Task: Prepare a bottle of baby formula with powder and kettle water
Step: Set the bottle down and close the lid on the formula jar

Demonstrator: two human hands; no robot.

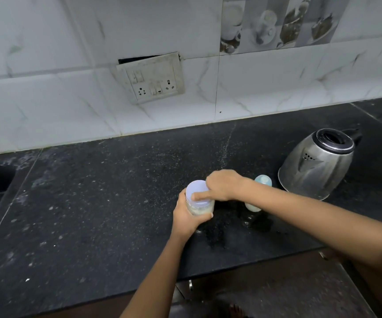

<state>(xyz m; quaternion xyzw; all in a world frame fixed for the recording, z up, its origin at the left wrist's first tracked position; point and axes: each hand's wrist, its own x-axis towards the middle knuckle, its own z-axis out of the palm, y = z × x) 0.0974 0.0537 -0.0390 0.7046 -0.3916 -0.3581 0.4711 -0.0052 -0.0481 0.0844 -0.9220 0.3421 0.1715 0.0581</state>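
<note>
Left grip (186, 218): wrapping round the lower body of the powder jar (205, 208), holding it upright at the desk (93, 203).
Right grip (223, 185): curling over the jar's lid (197, 188) from above, one finger lying across its top.
Baby bottle (263, 181): standing just behind the right grip's wrist, partly hidden by the forearm.
Kettle (318, 161): sitting further right of both grips.

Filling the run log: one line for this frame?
left hand: grips jar | right hand: grips lid | bottle: stands on counter, between jar and kettle
</note>
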